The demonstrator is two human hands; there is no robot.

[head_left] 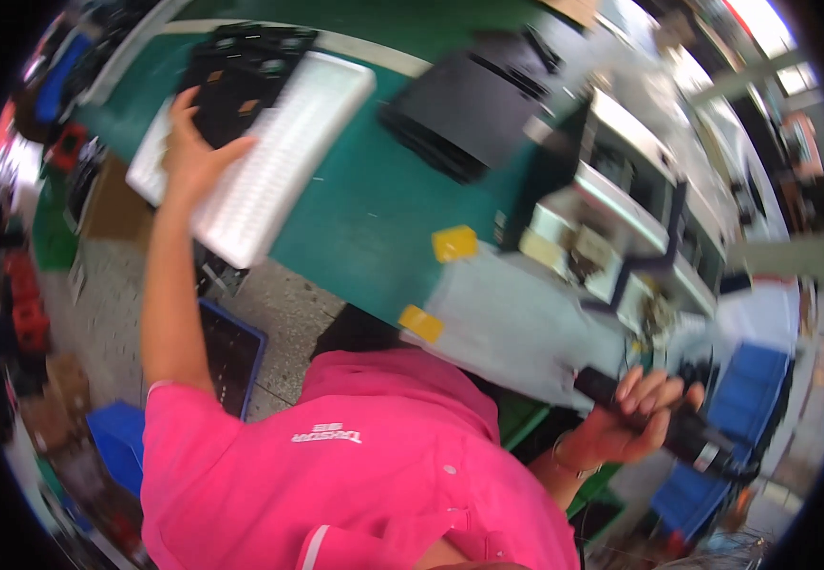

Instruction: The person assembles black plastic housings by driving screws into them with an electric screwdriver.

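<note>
At the far left of the green work table (355,209), my left hand (193,161) grips the near end of a flat black plastic part (246,71), thumb on one side and fingers on the other. The part has small copper-coloured patches. Beneath and beside it lie long white ribbed pieces (288,152), blurred by motion; I cannot tell their exact kind. My right hand (635,418) is wrapped around a black electric screwdriver (692,442), held out to the right over the table's near edge. A cord seems to leave its lower right end.
Dark grey panels (473,104) are stacked at the table's far middle. A white sheet (516,313) with yellow tape pieces (454,244) covers the near right. White part bins (611,199) stand at the right, a blue crate (744,408) beyond. A blue-rimmed tray (231,356) stands low left.
</note>
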